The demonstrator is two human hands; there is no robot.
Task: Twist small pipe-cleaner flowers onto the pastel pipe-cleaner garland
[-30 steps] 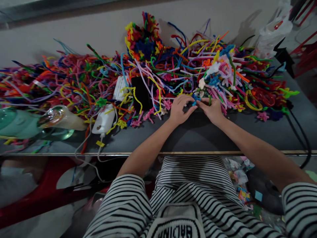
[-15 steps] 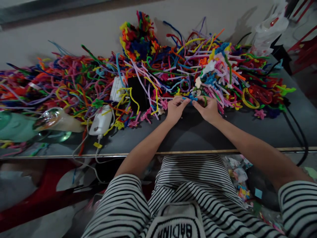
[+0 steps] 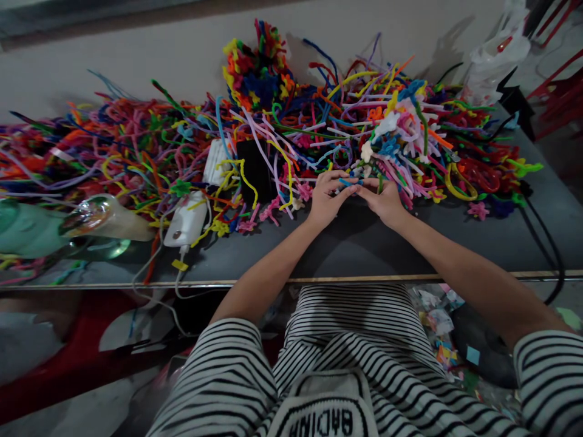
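Piece of blue fuzzy wire (image 3: 350,181), pinched from both sides

Left hand (image 3: 328,195): grip nearly closed, thumb and fingertips on the blue piece. Right hand (image 3: 385,197): same, grip nearly closed at the piece's right end. Thumb tips about met in the middle. Only a thin strip of blue showed above the thumbs; fingers covered the rest, so its full shape couldn't be read. Green strand (image 3: 381,183) stuck up at the right hand's fingers; couldn't tell if it joined the blue piece.

Location: over the desk (image 3: 255,258), at the near side of a big multicolored pile of fuzzy wires (image 3: 132,124). Forearms reached in over the desk's front edge.

Nearby: cream flower (image 3: 367,152) just behind the hands, black flat object (image 3: 253,170) left of the left hand, white device (image 3: 186,221) with a cable further left. Yellow loop handle (image 3: 449,184) lay right of the right hand, near a pink flower (image 3: 478,210). Bushy upright bundle (image 3: 262,85) stood at the back by the wall, white plastic bag (image 3: 494,60) back right.
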